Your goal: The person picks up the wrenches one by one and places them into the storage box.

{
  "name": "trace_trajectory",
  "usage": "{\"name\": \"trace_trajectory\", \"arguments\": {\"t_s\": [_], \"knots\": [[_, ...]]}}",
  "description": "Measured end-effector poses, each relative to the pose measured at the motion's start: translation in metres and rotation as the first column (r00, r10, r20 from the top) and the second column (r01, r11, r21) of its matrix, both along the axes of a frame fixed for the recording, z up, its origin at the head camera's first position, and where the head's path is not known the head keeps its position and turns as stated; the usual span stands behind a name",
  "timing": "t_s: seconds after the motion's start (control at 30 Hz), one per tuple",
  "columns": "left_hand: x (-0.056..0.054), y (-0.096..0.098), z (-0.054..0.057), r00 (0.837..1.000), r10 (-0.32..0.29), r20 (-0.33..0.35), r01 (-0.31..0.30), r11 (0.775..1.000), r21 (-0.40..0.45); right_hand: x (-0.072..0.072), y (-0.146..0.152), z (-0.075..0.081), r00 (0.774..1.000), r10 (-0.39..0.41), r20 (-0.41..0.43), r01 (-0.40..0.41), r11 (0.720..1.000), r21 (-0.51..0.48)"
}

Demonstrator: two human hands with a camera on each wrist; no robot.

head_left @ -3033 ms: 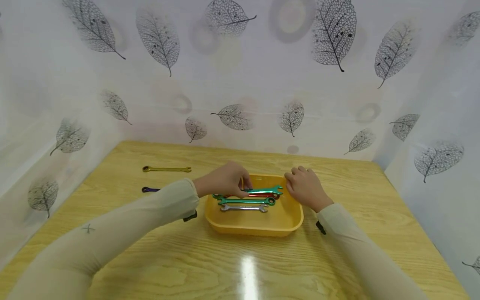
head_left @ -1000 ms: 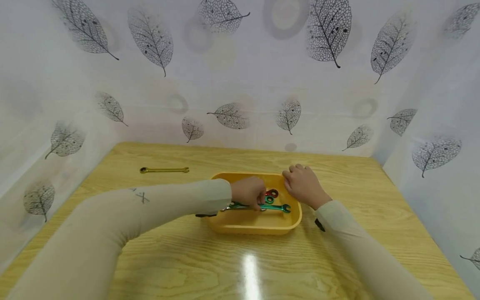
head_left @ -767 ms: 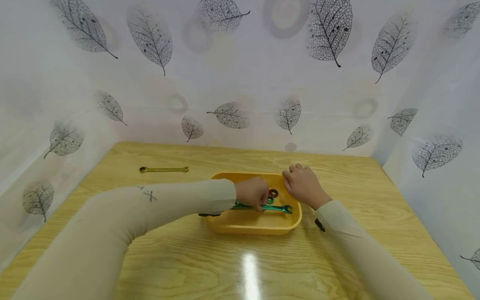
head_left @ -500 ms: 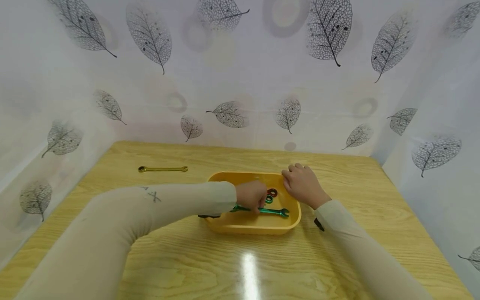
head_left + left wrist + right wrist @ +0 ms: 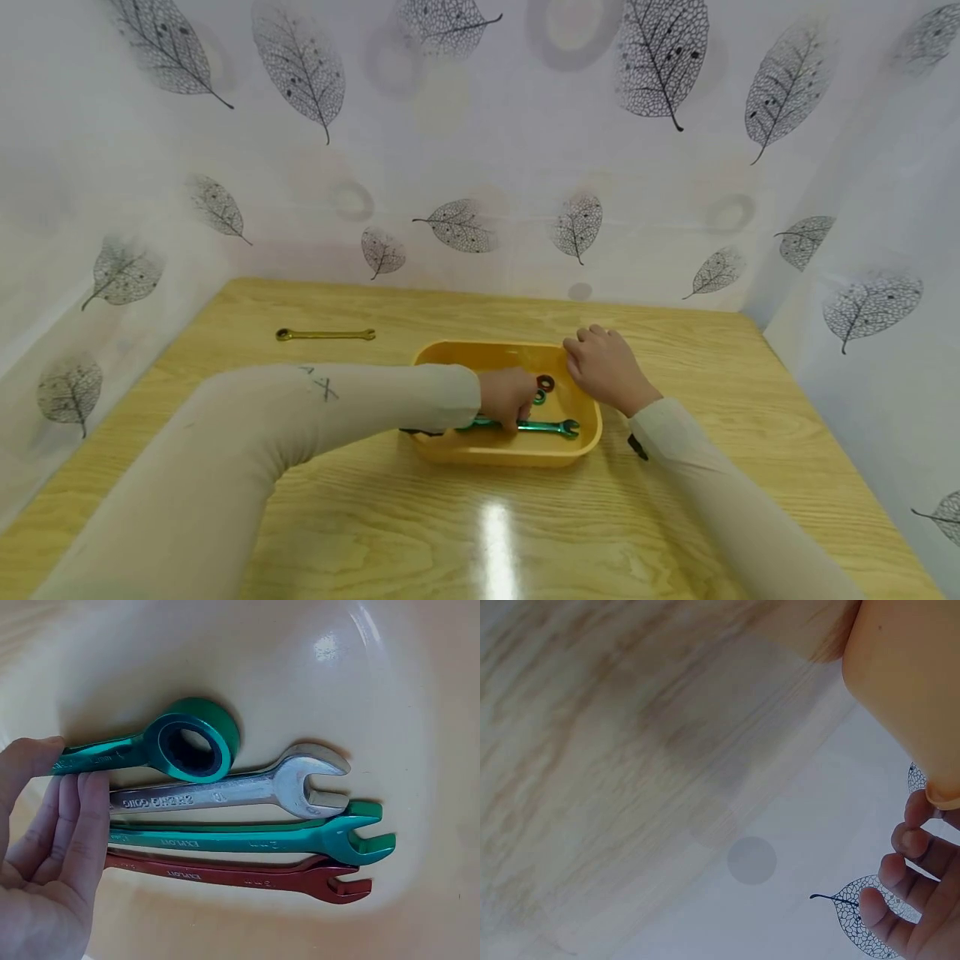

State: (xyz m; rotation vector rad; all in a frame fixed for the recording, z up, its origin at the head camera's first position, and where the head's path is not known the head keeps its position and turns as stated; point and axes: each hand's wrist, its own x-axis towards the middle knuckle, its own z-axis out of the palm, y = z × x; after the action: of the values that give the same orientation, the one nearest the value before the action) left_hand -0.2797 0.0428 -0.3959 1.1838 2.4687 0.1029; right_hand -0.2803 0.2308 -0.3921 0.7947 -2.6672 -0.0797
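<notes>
In the head view my left hand (image 5: pixel 508 395) reaches into a yellow plastic tray (image 5: pixel 504 457). Between thumb and fingers it pinches a green ratchet wrench (image 5: pixel 112 754), whose ring end points away from the hand in the left wrist view. Beside that wrench lie a silver wrench (image 5: pixel 251 790), a second green wrench (image 5: pixel 296 838) and a red wrench (image 5: pixel 240 877), roughly parallel on the tray floor. My right hand (image 5: pixel 609 372) grips the tray's far right corner; in the right wrist view its curled fingers (image 5: pixel 924 851) show at the rim.
A gold ratchet wrench (image 5: pixel 326 335) lies on the wooden table (image 5: pixel 675 500), behind my left forearm. Leaf-patterned white cloth (image 5: pixel 480 150) stands round the back and sides of the table.
My left hand has lowered the green wrench toward the tray's near side, beside the silver one. The left sleeve now covers where a purple wrench lay. My right hand has stayed at the corner.
</notes>
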Motion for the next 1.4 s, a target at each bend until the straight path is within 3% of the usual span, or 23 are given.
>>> {"name": "trace_trajectory", "arguments": {"t_s": [0.23,0.5,1.03,1.27,1.4], "knots": [[0.001,0.001,0.003,0.999,0.002,-0.033,-0.002,1.000,-0.011,-0.002,0.000,0.001,1.000,-0.002,-0.007,0.003,1.000,0.004],[0.003,-0.002,0.008,1.000,0.016,0.004,-0.016,1.000,-0.002,0.000,-0.001,0.001,1.000,-0.012,-0.006,0.012,1.000,0.005],[0.011,-0.006,0.020,0.999,-0.032,-0.044,0.028,0.995,-0.094,0.002,-0.002,-0.001,1.000,-0.014,-0.001,0.014,1.000,-0.004],[0.014,-0.015,0.042,0.999,-0.037,-0.017,0.036,0.997,-0.072,0.002,-0.003,-0.001,1.000,-0.019,0.003,0.019,1.000,0.006],[0.015,-0.023,0.057,0.999,-0.026,0.019,0.027,1.000,-0.009,0.003,-0.003,0.000,1.000,-0.026,0.003,0.026,1.000,0.007]]}}
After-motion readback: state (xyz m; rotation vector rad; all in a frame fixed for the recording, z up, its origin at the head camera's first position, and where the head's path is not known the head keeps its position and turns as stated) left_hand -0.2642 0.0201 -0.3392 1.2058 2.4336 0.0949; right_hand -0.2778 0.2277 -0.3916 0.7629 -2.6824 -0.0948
